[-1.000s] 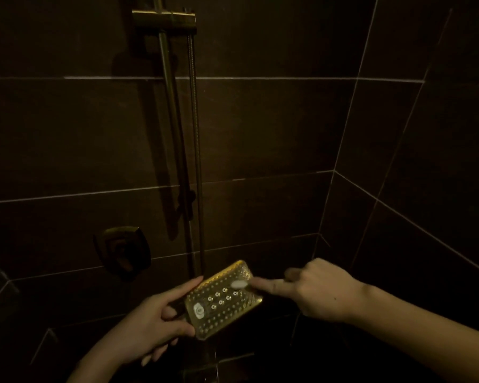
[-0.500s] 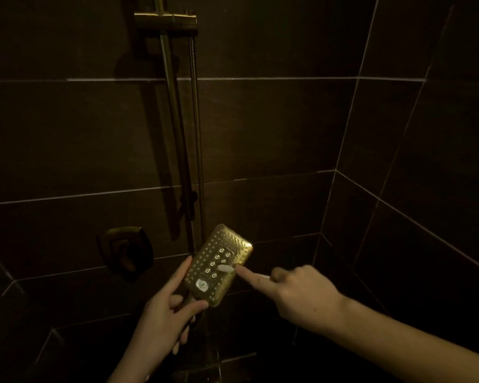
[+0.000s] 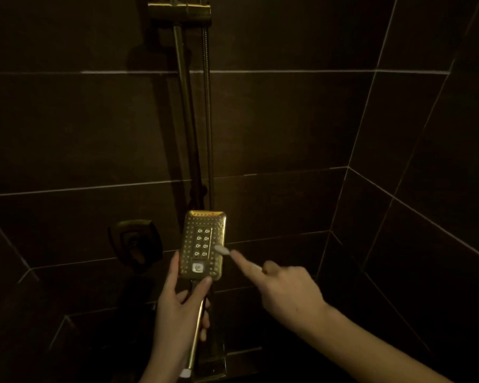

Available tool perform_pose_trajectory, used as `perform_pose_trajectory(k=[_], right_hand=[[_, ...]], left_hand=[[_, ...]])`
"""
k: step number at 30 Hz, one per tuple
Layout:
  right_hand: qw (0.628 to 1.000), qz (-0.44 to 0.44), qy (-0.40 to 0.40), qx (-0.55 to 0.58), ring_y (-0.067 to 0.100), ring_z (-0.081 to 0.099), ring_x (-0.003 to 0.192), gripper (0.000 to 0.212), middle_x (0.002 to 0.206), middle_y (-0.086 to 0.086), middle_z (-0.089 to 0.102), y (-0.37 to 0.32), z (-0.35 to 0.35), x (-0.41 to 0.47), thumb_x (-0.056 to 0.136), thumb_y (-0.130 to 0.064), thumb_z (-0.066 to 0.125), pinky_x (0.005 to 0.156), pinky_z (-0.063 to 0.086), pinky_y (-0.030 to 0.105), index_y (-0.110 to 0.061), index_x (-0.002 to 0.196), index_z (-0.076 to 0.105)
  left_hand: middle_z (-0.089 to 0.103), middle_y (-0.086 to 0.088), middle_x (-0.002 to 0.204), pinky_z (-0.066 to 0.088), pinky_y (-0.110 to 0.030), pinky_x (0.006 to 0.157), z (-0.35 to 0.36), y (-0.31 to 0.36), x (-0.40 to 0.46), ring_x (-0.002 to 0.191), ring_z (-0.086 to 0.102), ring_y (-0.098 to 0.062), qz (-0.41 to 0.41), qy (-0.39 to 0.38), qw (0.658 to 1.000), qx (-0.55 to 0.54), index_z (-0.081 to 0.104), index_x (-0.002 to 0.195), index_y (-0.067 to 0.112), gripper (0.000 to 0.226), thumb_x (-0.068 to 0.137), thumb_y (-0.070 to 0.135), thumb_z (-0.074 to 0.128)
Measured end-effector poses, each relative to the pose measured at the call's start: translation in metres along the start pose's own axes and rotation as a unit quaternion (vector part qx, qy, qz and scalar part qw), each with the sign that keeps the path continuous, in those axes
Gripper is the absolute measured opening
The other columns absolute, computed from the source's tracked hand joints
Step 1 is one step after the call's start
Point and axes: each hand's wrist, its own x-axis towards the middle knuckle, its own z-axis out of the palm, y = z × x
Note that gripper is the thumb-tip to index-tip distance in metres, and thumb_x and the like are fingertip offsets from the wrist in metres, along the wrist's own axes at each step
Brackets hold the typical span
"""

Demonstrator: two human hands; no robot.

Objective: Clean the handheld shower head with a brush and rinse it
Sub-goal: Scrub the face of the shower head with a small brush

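The gold rectangular handheld shower head [image 3: 202,244] stands upright with its nozzle face towards me. My left hand [image 3: 179,308] grips its handle just below the head, thumb on the lower edge. My right hand [image 3: 285,291] holds a small white brush [image 3: 222,249], index finger stretched along its handle. The bristle end touches the right side of the nozzle face. Most of the brush handle is hidden in my fist.
A gold slide rail [image 3: 184,106] and metal hose [image 3: 208,120] run up the dark tiled wall to a bracket [image 3: 179,11]. A gold valve handle [image 3: 135,241] sits on the wall to the left. The shower corner lies to the right.
My left hand turned the shower head from tilted to upright and raised it. My right hand followed up and left, keeping the brush on the nozzle face.
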Motion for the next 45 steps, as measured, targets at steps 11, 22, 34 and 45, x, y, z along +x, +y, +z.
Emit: perform_pose_trajectory(k=[11,22,34,45], right_hand=[[0.998,-0.047,-0.050,0.008,0.014,0.042,0.047,0.100,0.089,0.009,0.062,0.009,0.007,-0.003,0.094,-0.022,0.057,0.040,0.042,0.031,-0.043,0.149,-0.024],[0.991,0.109,0.071,-0.023,0.005,0.036,0.039,0.088,0.064,-0.013,0.037,0.047,-0.035,0.011,0.092,-0.014,0.053,0.034,0.038,0.020,-0.041,0.155,-0.002],[0.999,-0.016,0.029,-0.003,0.017,0.051,0.048,0.098,0.085,0.009,0.065,-0.010,-0.001,0.029,0.090,-0.034,0.063,0.043,0.036,0.027,-0.041,0.154,-0.010],[0.998,-0.036,-0.046,0.028,0.026,0.058,0.055,0.095,0.091,0.014,0.064,-0.013,0.016,0.013,0.093,-0.024,0.056,0.045,0.039,0.032,-0.040,0.152,-0.017]], left_hand=[[0.074,-0.011,0.070,0.048,-0.032,0.041,-0.007,-0.002,-0.001,0.048,0.063,-0.026,-0.006,-0.005,1.000,0.006,0.030,0.128,0.087,0.085,0.088,0.029,0.078],[0.075,-0.006,0.070,0.050,-0.032,0.040,-0.003,0.003,-0.002,0.047,0.063,-0.021,0.027,-0.015,0.997,0.076,0.022,0.135,0.085,0.093,0.090,0.026,0.077],[0.076,-0.003,0.093,0.047,-0.025,0.041,0.015,0.003,-0.004,0.046,0.062,-0.014,0.022,-0.055,0.987,0.150,0.023,0.148,0.070,0.093,0.093,0.016,0.074],[0.078,-0.003,0.076,0.046,-0.030,0.039,0.012,-0.006,-0.001,0.046,0.062,-0.021,-0.009,-0.048,0.993,0.106,0.022,0.136,0.083,0.091,0.095,0.019,0.073]])
